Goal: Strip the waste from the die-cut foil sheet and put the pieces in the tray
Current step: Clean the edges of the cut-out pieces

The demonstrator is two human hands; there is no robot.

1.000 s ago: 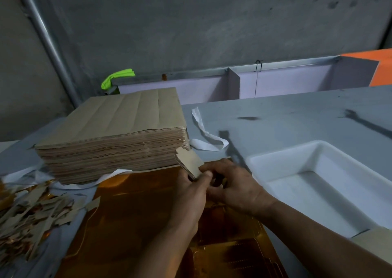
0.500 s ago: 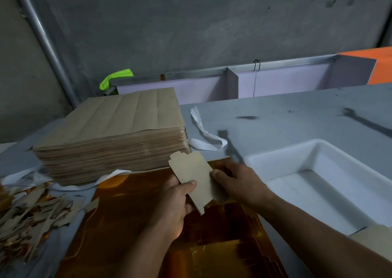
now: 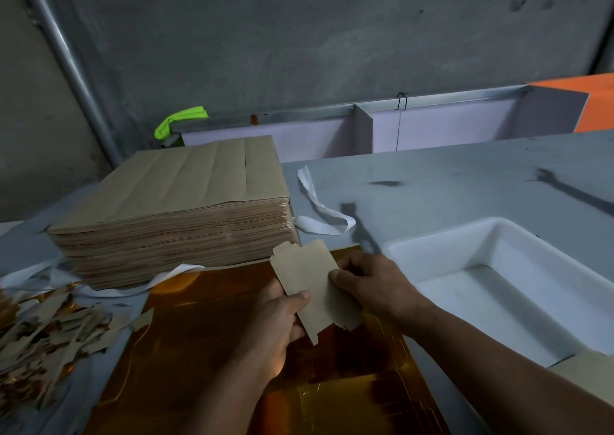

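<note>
While the gold foil sheet (image 3: 206,351) lies flat on the grey table (image 3: 448,175) across the lower middle of the frame, both hands hold one die-cut card piece (image 3: 309,288) just above it, brown backing side up, tilted with its notched end toward the upper left. The left hand (image 3: 275,331) pinches the piece's lower left edge, thumb on top and fingers curled beneath. The right hand (image 3: 375,285) pinches the right edge, thumb pressed on the face and fingers curled behind the card. The white tray (image 3: 432,238) sits at the right of the frame, just beside the right forearm, well apart from the held piece. A tall stack of brown sheets (image 3: 186,208) stands in the centre left, its near edge touching the foil sheet's far edge. A heap of waste scraps (image 3: 43,335) lies at the lower left. A white paper strip (image 3: 319,208) curls on the table between the stack and the tray.
</note>
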